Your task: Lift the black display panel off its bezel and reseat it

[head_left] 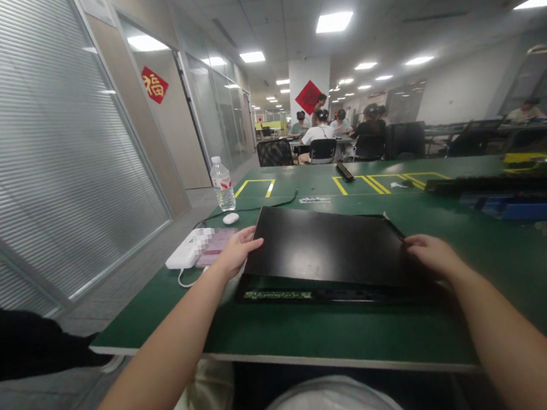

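A large flat black panel (324,245) lies on the green table (292,344), its near edge raised above a dark base with a green circuit strip (278,294) showing under it. My left hand (236,250) grips the panel's left edge, fingers curled over the top. My right hand (428,255) holds the panel's right edge, fingers closed on it.
A white power bank with cable (186,251), a pinkish phone (215,245), a white mouse (230,218) and a water bottle (222,185) stand left of the panel. Black and blue parts (519,199) lie at right. Several people sit at far tables (329,132). A dark sleeve (14,346) is at left.
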